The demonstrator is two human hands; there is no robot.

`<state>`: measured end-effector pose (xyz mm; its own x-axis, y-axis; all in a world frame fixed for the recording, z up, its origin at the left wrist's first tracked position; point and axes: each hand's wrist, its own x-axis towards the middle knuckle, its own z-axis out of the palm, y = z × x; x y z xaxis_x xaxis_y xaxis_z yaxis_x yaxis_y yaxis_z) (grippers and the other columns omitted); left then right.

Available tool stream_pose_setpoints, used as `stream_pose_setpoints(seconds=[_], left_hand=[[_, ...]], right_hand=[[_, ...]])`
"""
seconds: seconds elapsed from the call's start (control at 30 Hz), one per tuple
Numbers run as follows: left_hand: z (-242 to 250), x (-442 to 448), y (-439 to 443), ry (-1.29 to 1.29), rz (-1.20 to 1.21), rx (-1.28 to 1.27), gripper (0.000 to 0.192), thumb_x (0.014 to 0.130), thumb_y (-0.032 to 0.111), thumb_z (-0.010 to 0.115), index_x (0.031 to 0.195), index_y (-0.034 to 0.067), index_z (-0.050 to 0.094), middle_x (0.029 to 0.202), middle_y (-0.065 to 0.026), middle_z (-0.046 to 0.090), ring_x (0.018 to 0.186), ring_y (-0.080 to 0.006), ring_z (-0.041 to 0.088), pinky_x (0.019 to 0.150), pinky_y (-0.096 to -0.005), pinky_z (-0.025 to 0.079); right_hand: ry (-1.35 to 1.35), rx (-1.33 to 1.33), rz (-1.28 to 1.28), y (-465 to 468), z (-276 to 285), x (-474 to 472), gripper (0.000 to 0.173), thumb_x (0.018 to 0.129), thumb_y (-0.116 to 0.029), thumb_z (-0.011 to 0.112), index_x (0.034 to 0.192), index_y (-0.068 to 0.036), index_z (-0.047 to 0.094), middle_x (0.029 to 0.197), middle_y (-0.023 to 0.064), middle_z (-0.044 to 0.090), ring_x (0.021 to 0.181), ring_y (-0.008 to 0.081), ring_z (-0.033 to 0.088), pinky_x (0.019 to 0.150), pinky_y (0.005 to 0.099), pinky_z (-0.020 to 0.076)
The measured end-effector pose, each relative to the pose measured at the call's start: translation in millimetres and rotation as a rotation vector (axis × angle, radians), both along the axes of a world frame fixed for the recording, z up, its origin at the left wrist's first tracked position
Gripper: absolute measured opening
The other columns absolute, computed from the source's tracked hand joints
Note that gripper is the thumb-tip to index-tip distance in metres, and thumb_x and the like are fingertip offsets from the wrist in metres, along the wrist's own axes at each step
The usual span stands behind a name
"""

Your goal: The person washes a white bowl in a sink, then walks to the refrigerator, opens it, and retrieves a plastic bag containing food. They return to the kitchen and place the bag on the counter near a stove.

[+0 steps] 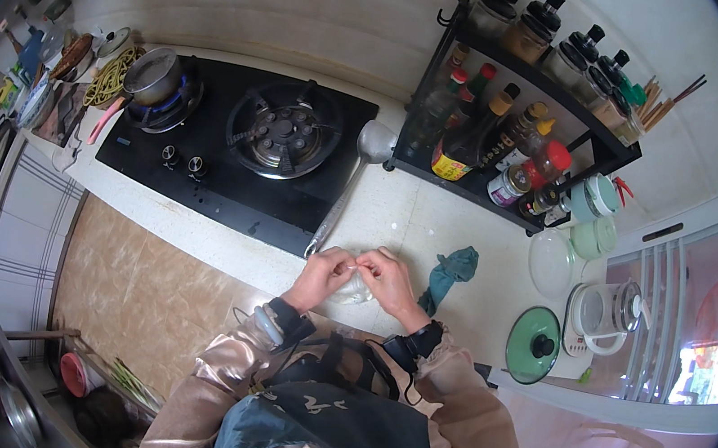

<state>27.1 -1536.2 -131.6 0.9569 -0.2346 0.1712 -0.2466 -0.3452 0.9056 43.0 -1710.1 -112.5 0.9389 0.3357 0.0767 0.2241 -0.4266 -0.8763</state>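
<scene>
At the front edge of the white countertop (428, 213), a translucent plastic bag (356, 290) with pale contents sits between my two hands. My left hand (323, 275) and my right hand (390, 281) meet above it, thumbs and fingertips pinched together at its top. What is inside the bag cannot be made out, and my fingers hide part of its top. A metal ladle (335, 211) lies just beyond my left hand, its handle end close to my knuckles. To the right of my right hand is a crumpled teal cloth (451, 273).
A small pot (152, 76) with a pink handle stands over a blue flame on the black gas hob (213, 198). A black rack (542, 71) holds jars and sauce bottles. A green glass lid (531, 355) and a glass kettle (606, 311) stand at the right.
</scene>
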Motion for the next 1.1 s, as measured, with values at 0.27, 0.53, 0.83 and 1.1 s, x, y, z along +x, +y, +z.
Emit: stream_pose_setpoints(seconds=[0.27, 0.53, 0.83, 1.1], left_hand=[[-14, 1, 6, 0.340, -0.138, -0.400, 0.007, 0.086, 0.002, 0.065, 0.090, -0.003, 0.061, 0.084, -0.0046, 0.062, 0.080, -0.0099, 0.062, 0.073, -0.0248, 0.051], [0, -1, 8, 0.238, -0.172, -0.158, 0.012, 0.085, 0.004, 0.066, 0.093, -0.002, 0.059, 0.085, -0.0069, 0.057, 0.078, -0.0159, 0.060, 0.070, -0.0289, 0.049], [7, 0, 1, -0.253, -0.125, 0.292, 0.015, 0.080, 0.010, 0.065, 0.089, -0.001, 0.061, 0.083, -0.0148, 0.052, 0.079, -0.0317, 0.054, 0.070, -0.0384, 0.047], [11, -1, 3, -0.090, -0.126, 0.027, 0.010, 0.077, 0.005, 0.069, 0.085, 0.002, 0.065, 0.088, -0.0092, 0.048, 0.079, -0.0246, 0.052, 0.071, -0.0333, 0.044]], right_hand=[[-0.005, 0.062, 0.039, -2, -4, 3, 0.009, 0.079, -0.001, 0.062, 0.088, 0.000, 0.060, 0.084, 0.0118, 0.061, 0.070, 0.0206, 0.063, 0.064, 0.0296, 0.0512], [0.081, 0.010, -0.125, 5, 0, -6, 0.011, 0.075, -0.001, 0.064, 0.084, -0.001, 0.057, 0.082, 0.0132, 0.062, 0.066, 0.0210, 0.064, 0.059, 0.0298, 0.0502], [-0.393, -0.251, 0.035, 7, 1, -3, 0.014, 0.070, -0.001, 0.064, 0.078, -0.002, 0.052, 0.079, 0.0171, 0.054, 0.076, 0.0378, 0.057, 0.065, 0.0443, 0.0476], [-0.109, -0.164, 0.162, -2, -3, 10, 0.016, 0.070, -0.007, 0.069, 0.074, -0.001, 0.054, 0.075, 0.0142, 0.055, 0.065, 0.0312, 0.057, 0.059, 0.0390, 0.0459]])
